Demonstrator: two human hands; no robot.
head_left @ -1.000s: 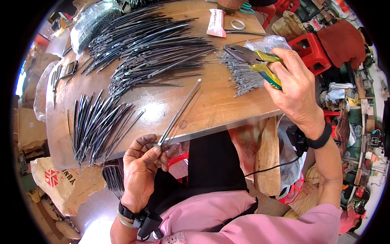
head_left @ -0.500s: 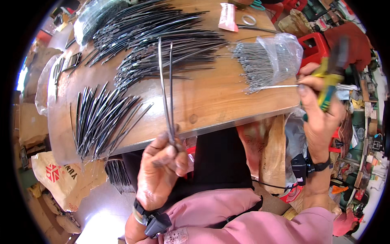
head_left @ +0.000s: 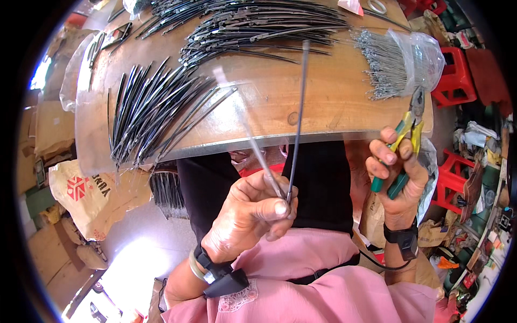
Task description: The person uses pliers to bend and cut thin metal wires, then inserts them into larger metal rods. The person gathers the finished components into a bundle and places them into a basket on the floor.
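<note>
While your L hand (head_left: 249,211) pinches 2 thin rods (head_left: 299,118) above lap, tips twd table (head_left: 344,107), your R hand (head_left: 412,184) grips 1 pr pliers (head_left: 415,134), nr 1 clear bag (head_left: 431,62) o/ wires (head_left: 379,64).

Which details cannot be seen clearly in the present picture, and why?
All in the head view:
Right strip: lower end hidden by the left hand.
Left strip: upper part blurred, likely by motion.
Pink packet: cut off by the top edge.
Pliers: grips partly covered by the right hand.
</note>
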